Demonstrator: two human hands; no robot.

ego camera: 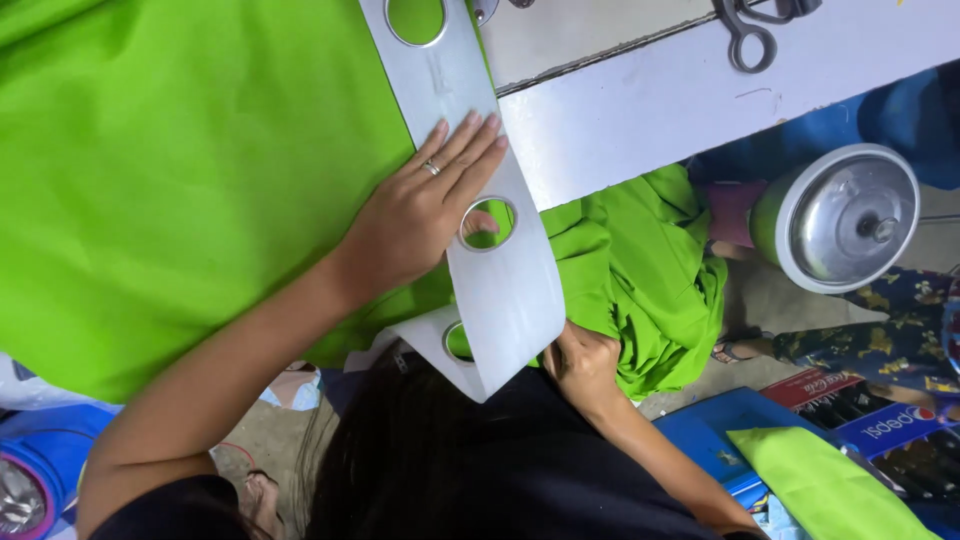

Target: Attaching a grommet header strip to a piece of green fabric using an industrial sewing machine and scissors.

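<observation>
Two hands: both are yours, and both are on the work at the near edge of the bench.
Right hand (pixel 583 362): closed around a bunch of bright green cloth (pixel 640 270) that hangs off the bench's near edge, just beside the bent end of the strip.
Left hand (pixel 420 210): open and flat, palm down, your fingers (pixel 470 140) spread across the white strip and pressing it onto the fabric; a ring shows on one finger, and your thumb tip shows through one of the strip's round holes.
White strip (pixel 505 290): a long stiff band with round holes, lying over the green fabric; it runs from the far edge of the bench down to the near edge, where its end folds back under itself.
Green fabric (pixel 170 170): a smooth sheet that covers the left part of the bench, under the strip and your left hand.
Bench (pixel 660 100): a bare white top shows to the right of the strip.
Scissors (pixel 745 30): grey, lying on the bench near its far edge, well apart from both hands.
Round metal drum (pixel 845 218): beyond the bench's right edge, lower down, its shiny face turned up.
Folded green piece (pixel 820 480): on a blue box on the floor, right of your right arm.
</observation>
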